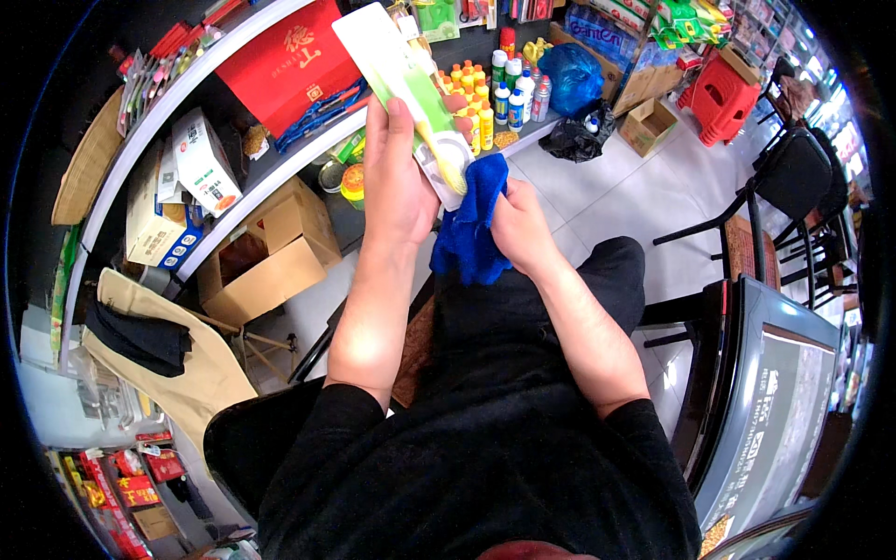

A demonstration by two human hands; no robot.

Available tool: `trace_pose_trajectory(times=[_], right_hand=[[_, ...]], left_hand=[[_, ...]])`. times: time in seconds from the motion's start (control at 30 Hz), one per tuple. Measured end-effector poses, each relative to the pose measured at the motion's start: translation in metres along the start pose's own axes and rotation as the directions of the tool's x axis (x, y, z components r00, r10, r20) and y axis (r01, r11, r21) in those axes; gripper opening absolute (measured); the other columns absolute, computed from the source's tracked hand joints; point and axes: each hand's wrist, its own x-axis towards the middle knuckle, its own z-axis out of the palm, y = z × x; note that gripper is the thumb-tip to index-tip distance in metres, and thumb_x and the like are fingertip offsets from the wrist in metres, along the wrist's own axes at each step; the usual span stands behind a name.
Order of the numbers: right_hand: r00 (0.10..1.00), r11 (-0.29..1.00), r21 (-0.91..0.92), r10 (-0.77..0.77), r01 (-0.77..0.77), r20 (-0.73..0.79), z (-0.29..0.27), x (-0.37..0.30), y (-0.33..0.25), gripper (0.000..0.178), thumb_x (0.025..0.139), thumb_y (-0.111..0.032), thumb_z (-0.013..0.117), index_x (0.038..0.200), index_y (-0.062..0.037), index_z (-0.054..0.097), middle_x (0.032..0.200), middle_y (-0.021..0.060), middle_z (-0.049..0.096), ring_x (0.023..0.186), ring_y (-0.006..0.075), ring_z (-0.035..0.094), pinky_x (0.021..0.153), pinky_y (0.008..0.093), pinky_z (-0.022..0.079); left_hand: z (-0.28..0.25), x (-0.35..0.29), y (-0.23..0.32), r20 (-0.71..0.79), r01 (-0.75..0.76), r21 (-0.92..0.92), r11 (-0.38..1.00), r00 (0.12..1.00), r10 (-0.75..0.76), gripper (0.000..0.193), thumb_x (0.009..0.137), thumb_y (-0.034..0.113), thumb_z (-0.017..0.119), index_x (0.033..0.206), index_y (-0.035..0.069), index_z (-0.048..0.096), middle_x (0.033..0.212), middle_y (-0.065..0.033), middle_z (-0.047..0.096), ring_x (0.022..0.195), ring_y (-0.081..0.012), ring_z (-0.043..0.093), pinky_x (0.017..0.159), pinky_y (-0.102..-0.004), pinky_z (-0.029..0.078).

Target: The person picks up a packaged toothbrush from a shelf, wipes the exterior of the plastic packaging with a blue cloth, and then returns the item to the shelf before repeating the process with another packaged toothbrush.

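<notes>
My left hand (397, 182) holds up a long white and green blister pack (381, 49), its thumb along the edge and its fingers behind. Inside the pack lies a yellow long-handled tool (425, 126), whose kind I cannot make out. A blue cloth (478, 219) is bunched in my right hand (523, 229). The cloth's upper part touches or overlaps the pack's lower right end, by the tool's wide yellow end. Below my right hand the rest of the cloth hangs in folds over my lap.
Ahead, yellow and white bottles (515, 107) line a low shelf beside a blue plastic bag (571, 79). An open cardboard box (271, 252) sits at left under a shelf with a red bag (285, 70). Black chairs (793, 177), a red stool (719, 98) and a glass-topped table (789, 373) stand at right.
</notes>
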Motion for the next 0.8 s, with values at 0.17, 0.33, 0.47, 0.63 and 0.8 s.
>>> trace_pose_trajectory(times=[0.17, 0.33, 0.47, 0.63, 0.8], right_hand=[[0.987, 0.999, -0.014, -0.047, 0.049, 0.154, -0.008, -0.002, 0.003, 0.021, 0.092, -0.015, 0.046, 0.097, 0.0012, 0.058, 0.086, 0.0036, 0.063, 0.077, 0.0087, 0.059, 0.069, 0.0229, 0.048], [0.976, 0.997, -0.038, -0.051, 0.060, 0.211, -0.015, -0.008, 0.005, 0.018, 0.091, -0.013, 0.048, 0.094, 0.0014, 0.059, 0.084, 0.0029, 0.063, 0.076, 0.0078, 0.058, 0.068, 0.0224, 0.047], [0.980, 0.990, -0.137, -0.011, 0.039, 0.199, -0.017, -0.008, 0.004, 0.020, 0.092, -0.015, 0.047, 0.095, 0.0004, 0.059, 0.083, 0.0015, 0.063, 0.074, 0.0064, 0.056, 0.065, 0.0227, 0.047], [0.995, 0.988, -0.153, 0.037, -0.022, 0.094, -0.011, -0.010, 0.008, 0.018, 0.091, -0.014, 0.049, 0.097, 0.0004, 0.058, 0.083, 0.0016, 0.063, 0.072, 0.0064, 0.057, 0.063, 0.0216, 0.047], [0.996, 0.990, 0.142, -0.019, 0.007, 0.086, 0.010, -0.008, 0.012, 0.018, 0.088, -0.011, 0.055, 0.101, 0.0016, 0.058, 0.085, 0.0017, 0.063, 0.072, 0.0070, 0.058, 0.065, 0.0229, 0.048]], left_hand=[[-0.006, 0.007, 0.001, -0.015, 0.063, -0.096, 0.993, 0.998, -0.064, 0.036, 0.096, 0.031, 0.040, 0.122, 0.007, 0.039, 0.101, -0.0173, 0.060, 0.080, -0.0219, 0.061, 0.068, -0.0335, 0.052], [-0.011, 0.010, 0.002, -0.002, 0.098, -0.136, 0.986, 0.995, -0.099, 0.036, 0.095, 0.031, 0.040, 0.121, 0.007, 0.040, 0.100, -0.0160, 0.060, 0.081, -0.0213, 0.061, 0.067, -0.0340, 0.052], [-0.013, 0.010, 0.003, -0.017, 0.075, -0.128, 0.989, 0.997, -0.078, 0.034, 0.096, 0.031, 0.039, 0.118, 0.005, 0.041, 0.101, -0.0169, 0.059, 0.080, -0.0224, 0.060, 0.068, -0.0361, 0.052], [-0.013, 0.011, 0.005, -0.040, 0.008, -0.108, 0.994, 0.999, -0.013, 0.034, 0.096, 0.031, 0.037, 0.115, 0.003, 0.041, 0.102, -0.0187, 0.057, 0.080, -0.0234, 0.059, 0.070, -0.0380, 0.052], [-0.011, 0.009, 0.002, -0.033, -0.018, -0.098, 0.995, 0.999, 0.015, 0.036, 0.096, 0.032, 0.037, 0.115, 0.002, 0.041, 0.103, -0.0186, 0.057, 0.080, -0.0234, 0.059, 0.070, -0.0385, 0.052]])
